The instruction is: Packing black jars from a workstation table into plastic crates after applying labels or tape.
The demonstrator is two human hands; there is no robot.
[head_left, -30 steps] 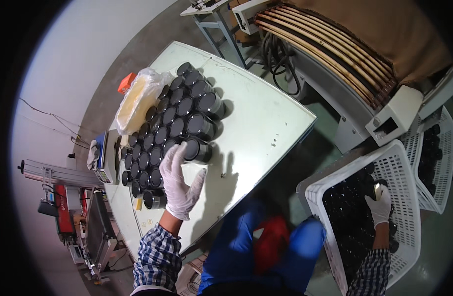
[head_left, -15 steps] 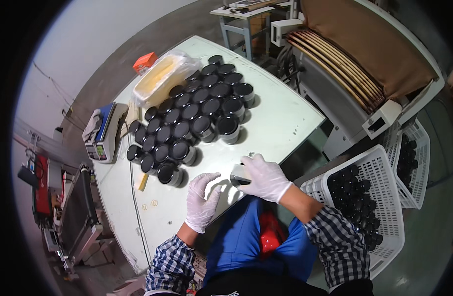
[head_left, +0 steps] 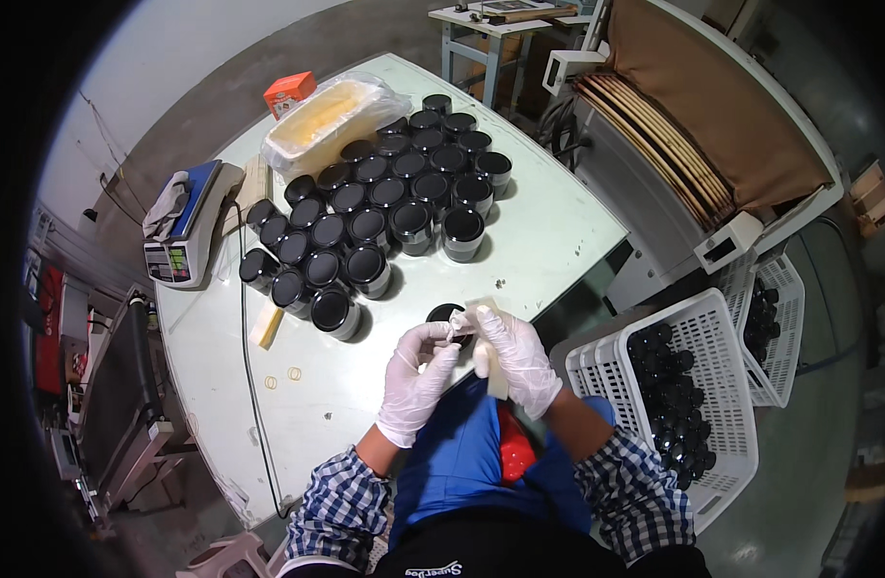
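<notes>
My right hand (head_left: pixel 521 361), in a white glove, is closed on a pale, flat strip (head_left: pixel 497 378) that sticks out below its fingers. My left hand (head_left: pixel 415 380), gloved too, has its thumb and forefinger pinched together beside the strip; whatever lies between those fingertips is too small to make out. Just beyond the fingertips a black-lidded jar (head_left: pixel 444 312) stands near the table's front edge, partly covered by the hands. Farther back, several black-lidded glass jars (head_left: pixel 369 226) stand close together on the pale table (head_left: pixel 433 279).
A plastic-lined tub (head_left: pixel 286 144) and an orange box (head_left: pixel 290 90) are behind the jars. On the left are a scale (head_left: pixel 177 260), a yellow-white block (head_left: pixel 265 326), rubber bands (head_left: pixel 294 374) and a cable (head_left: pixel 252 405). White baskets (head_left: pixel 736 385) of black lids stand at right, below a machine (head_left: pixel 645 202).
The jar that was in my right hand now stands on the table. A pale strip is now in the right hand, and both hands have come together. The view has shifted slightly.
</notes>
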